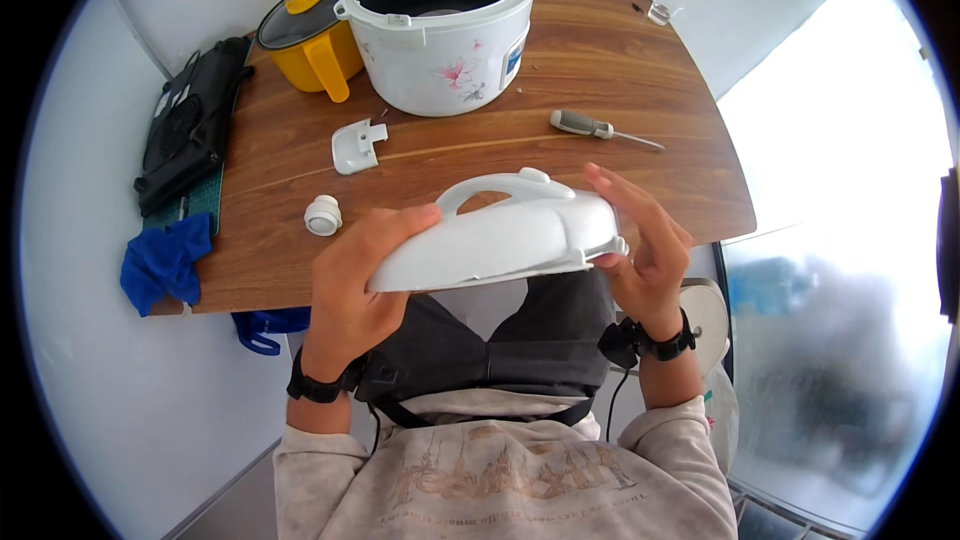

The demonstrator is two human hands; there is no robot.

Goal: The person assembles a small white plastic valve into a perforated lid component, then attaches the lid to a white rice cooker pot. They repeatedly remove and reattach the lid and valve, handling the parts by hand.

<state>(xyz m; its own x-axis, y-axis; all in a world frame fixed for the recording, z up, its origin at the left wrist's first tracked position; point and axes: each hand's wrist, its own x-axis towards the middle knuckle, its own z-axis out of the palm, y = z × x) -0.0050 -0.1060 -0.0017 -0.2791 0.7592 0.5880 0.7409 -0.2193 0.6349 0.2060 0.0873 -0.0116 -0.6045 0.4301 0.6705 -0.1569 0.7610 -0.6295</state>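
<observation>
A white rice cooker lid (500, 240) with an arched handle is held up over my lap, at the table's near edge. My left hand (365, 265) grips its left end, thumb on top and fingers under the rim. At the other end my right hand (645, 250) holds the lid between thumb and fingers, close to a small catch on the rim. The rice cooker body (440, 60), white with pink flowers, stands lidless at the back of the table. A flat white plastic piece (355, 148) and a round white cap (323, 216) lie left of the lid.
A grey-handled screwdriver (590, 126) rests on the wooden table (640, 70). Beside the cooker stands a yellow pot (310, 45) with a glass lid. A black device (190, 120) and a blue cloth (168, 260) sit along the left edge. A small clear container (660, 10) is far right.
</observation>
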